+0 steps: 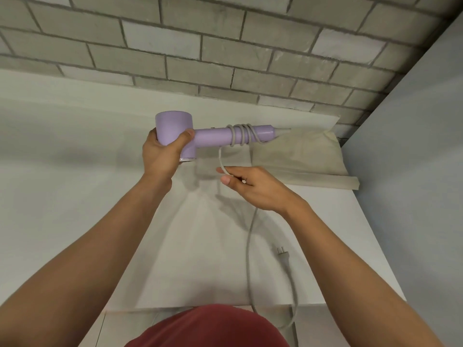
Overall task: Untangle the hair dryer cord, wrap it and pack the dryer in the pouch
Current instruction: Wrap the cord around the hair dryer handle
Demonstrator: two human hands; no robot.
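Observation:
My left hand (162, 154) grips the head of a lilac hair dryer (213, 137), held above the white table with its handle pointing right. Several turns of grey cord (239, 134) are wound around the handle. A strand drops from the coils into my right hand (253, 187), which pinches it just below the handle. From there the cord (249, 249) trails down over the table's front edge, loops back and ends at the plug (284, 255) lying on the table. A cream cloth pouch (300, 154) lies flat behind the handle, at the back right.
The white table (75, 171) runs along a grey brick wall (200, 46). A pale blue wall (413, 146) closes off the right side. My red shirt (208, 326) shows at the bottom, at the table's front edge.

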